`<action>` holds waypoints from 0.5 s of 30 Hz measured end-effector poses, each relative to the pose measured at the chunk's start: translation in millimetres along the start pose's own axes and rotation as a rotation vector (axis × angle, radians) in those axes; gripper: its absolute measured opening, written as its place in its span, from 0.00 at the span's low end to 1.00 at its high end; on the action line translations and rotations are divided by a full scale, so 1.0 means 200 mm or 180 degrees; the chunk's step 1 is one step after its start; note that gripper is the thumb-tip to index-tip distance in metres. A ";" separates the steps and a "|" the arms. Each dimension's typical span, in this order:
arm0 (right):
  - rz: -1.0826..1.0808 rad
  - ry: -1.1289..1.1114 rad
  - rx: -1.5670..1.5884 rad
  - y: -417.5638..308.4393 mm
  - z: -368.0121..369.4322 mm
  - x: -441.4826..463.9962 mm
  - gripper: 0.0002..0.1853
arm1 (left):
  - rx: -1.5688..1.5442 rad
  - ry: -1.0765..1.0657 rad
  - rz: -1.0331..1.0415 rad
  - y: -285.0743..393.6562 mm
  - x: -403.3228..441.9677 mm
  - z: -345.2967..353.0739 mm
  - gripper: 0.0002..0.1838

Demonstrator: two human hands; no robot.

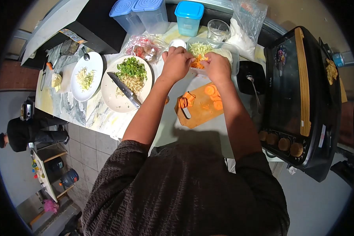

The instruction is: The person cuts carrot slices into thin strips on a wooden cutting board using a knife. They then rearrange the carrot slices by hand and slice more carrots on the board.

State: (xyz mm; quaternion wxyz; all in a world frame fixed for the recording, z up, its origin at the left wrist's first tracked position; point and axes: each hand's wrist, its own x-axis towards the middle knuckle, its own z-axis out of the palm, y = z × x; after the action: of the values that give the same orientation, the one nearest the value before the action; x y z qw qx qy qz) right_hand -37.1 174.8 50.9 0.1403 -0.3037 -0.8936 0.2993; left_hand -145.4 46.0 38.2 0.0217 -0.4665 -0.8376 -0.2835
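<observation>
Both my hands are over a clear plastic container (pixel 235 59) that holds shredded pale cabbage (pixel 200 48) and orange carrot shreds (pixel 198 63). My left hand (pixel 177 63) is at the container's left side, fingers curled together near the carrot shreds. My right hand (pixel 218 67) is over its middle, fingers bent and pressed together beside the shreds. What either hand grips is too small to make out. Below them lies an orange cutting board (pixel 203 112) with carrot slices (pixel 211 90) and cut carrot pieces (pixel 187 100).
A cream plate (pixel 110 96) with greens, sprouts and a knife (pixel 124 89) is at left, beside a white plate (pixel 77 84). A black bowl (pixel 246 72) with a spoon and a griddle (pixel 283 90) stand at right. Lidded tubs (pixel 188 21) line the back. Another person (pixel 21 133) is far left.
</observation>
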 end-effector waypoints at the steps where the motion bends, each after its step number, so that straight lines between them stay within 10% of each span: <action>1: 0.0124 0.0005 0.0057 0.00 0.00 0.00 0.09 | -0.0052 0.0048 0.0002 0.00 0.00 0.00 0.06; 15: -0.0540 0.0543 0.0407 0.11 -0.09 -0.32 0.05 | -0.0499 -0.0389 -0.0248 0.08 -0.26 -0.03 0.07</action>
State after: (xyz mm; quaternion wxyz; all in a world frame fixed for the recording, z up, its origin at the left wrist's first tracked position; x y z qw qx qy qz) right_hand 30.6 156.0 46.5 0.2597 -0.2418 -0.8800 0.3157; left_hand -105.1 9.9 35.5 -0.0770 -0.4502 -0.8301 -0.3199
